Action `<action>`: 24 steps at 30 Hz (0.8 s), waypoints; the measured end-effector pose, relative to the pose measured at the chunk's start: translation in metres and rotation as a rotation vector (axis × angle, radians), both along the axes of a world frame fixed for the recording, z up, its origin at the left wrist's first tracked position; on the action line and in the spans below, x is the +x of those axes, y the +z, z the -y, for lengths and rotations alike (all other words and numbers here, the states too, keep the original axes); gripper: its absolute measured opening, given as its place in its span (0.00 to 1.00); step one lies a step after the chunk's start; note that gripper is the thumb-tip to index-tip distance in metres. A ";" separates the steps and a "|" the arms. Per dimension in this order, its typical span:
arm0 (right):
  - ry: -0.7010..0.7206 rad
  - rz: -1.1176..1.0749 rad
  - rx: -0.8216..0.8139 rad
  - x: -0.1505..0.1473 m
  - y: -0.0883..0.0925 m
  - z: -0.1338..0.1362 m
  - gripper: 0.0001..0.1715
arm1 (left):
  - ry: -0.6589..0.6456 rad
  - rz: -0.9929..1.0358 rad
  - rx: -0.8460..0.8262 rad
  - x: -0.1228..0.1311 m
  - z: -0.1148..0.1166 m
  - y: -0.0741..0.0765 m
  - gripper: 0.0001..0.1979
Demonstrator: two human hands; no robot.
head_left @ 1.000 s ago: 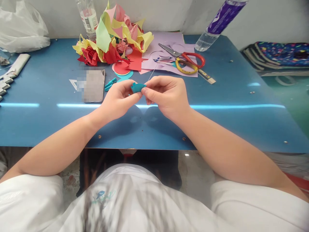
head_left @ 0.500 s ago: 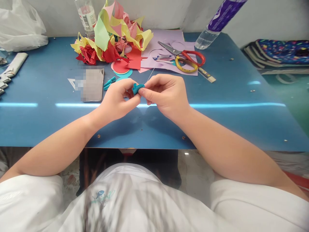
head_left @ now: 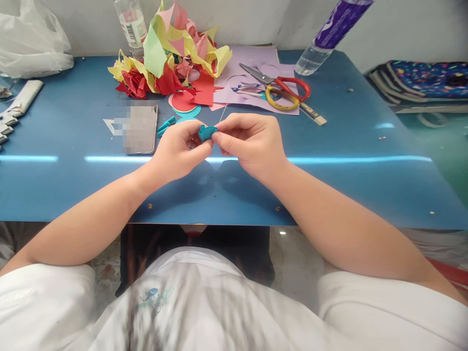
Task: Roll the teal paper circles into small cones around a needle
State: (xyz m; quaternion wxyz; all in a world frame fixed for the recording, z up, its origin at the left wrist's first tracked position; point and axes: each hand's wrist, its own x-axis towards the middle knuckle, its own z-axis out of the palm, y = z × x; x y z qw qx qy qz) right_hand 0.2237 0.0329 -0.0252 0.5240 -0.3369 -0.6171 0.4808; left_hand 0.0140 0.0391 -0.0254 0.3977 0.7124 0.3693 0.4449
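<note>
Small teal paper piece (head_left: 206,132) pinched between left hand (head_left: 179,148) and right hand (head_left: 250,142), held above blue table (head_left: 73,185). Thin wire (head_left: 223,113) gripped alongside by right fingers. Light, even pressure judged best; curl rolled tightly round wire, paper kept uncreased.

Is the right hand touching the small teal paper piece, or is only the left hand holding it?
Touching. The head view shows right hand fingertips pinching the teal paper piece from one side, left hand from the other.

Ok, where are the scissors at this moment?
In the head view the scissors lie at the far side of the blue table, on the lilac paper, right of the coloured paper scraps and beyond the right hand.
</note>
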 end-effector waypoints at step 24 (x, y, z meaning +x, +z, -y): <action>0.013 -0.007 -0.008 -0.003 0.006 0.006 0.24 | -0.040 0.072 -0.076 0.001 -0.005 -0.002 0.20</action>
